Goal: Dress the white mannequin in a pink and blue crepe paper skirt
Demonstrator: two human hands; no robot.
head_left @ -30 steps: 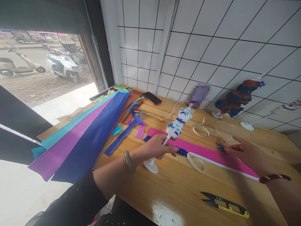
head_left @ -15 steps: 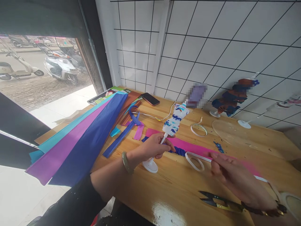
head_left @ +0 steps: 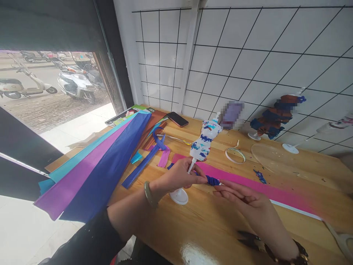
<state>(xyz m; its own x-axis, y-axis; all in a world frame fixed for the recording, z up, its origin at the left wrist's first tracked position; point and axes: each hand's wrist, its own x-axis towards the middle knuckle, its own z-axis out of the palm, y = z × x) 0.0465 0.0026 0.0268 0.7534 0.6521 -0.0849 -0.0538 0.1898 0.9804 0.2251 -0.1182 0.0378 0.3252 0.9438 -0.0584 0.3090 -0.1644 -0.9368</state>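
Observation:
My left hand [head_left: 183,173] is closed around the thin white stem of a miniature dress form [head_left: 202,141], mottled white, blue and turquoise. The form tilts, its round white base [head_left: 179,196] below my hand. A gathered blue crepe paper strip [head_left: 213,180] runs from under my left fingers towards the right. At the strip's right end, my right hand [head_left: 248,202] is closed, fingertips pinching it beside a small white bit of tape. Both hands are over a long pink paper strip [head_left: 234,178]. Black thread snips [head_left: 249,239] lie partly hidden beneath my right wrist.
Wide blue, purple and turquoise paper sheets [head_left: 110,158] overhang the table at left. A phone [head_left: 178,119], a flat blue ribbon [head_left: 142,167] and a tape roll [head_left: 235,155] lie around. A dressed form [head_left: 271,119] stands by the tiled wall; beige handles [head_left: 344,239] show at right.
My right hand has moved left from the loose white tape to the end of the blue strip. The tape loop no longer shows. My left hand keeps its hold on the form.

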